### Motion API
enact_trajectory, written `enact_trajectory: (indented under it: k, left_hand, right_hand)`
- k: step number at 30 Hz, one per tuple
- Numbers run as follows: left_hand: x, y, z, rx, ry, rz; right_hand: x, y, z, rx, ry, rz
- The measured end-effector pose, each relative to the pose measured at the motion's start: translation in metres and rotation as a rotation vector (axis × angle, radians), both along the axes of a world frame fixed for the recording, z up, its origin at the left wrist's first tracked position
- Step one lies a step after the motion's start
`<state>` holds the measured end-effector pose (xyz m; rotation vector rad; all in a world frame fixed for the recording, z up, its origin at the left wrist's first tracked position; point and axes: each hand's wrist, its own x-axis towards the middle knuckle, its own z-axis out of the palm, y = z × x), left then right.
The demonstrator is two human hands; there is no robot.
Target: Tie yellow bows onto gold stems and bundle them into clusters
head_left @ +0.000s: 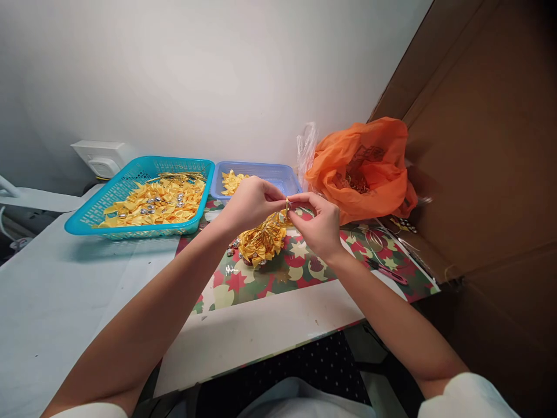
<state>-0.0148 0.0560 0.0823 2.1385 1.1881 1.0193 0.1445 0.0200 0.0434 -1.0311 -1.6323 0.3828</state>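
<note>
My left hand (253,203) and my right hand (317,223) meet above the table, their fingertips pinched on a small gold-yellow ribbon piece (287,206). Most of that piece is covered by the fingers, so its full shape cannot be made out. Just below and left of it sits a heap of yellow ribbon bows (261,242) with thin gold ties on top. Several small silver bells (230,251) lie at the heap's left side. The camouflage-patterned cover (278,281) spreads under the heap.
At the left stands a teal basket (174,229) of yellow bows and silver bells. Behind my hands is a blue basket (282,172) with more bows. An orange plastic bag (365,203) stands at back right, near pink-handled scissors (394,274). Cardboard (487,157) walls the right side.
</note>
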Motion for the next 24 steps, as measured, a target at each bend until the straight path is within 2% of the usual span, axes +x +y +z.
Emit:
enact_trajectory:
  k: [4,10,15,19,24]
  left_hand:
    - [-0.001,0.001,0.000,-0.038,-0.014,-0.008]
    - [-0.002,0.002,0.000,-0.094,-0.040,-0.001]
    - [-0.001,0.002,-0.001,-0.108,-0.048,-0.001]
    - [-0.001,0.002,-0.001,-0.117,-0.038,-0.010]
    - [-0.003,0.003,-0.002,-0.129,0.020,-0.036]
  right_hand:
    - [-0.003,0.004,-0.002,-0.067,0.163,0.046]
    - [-0.001,0.014,0.000,-0.359,0.531,0.104]
    - [0.003,0.014,0.004,-0.489,0.668,0.151]
    - [0.002,0.014,0.006,-0.487,0.670,0.151]
    - [0.001,0.013,0.005,-0.332,0.530,0.090]
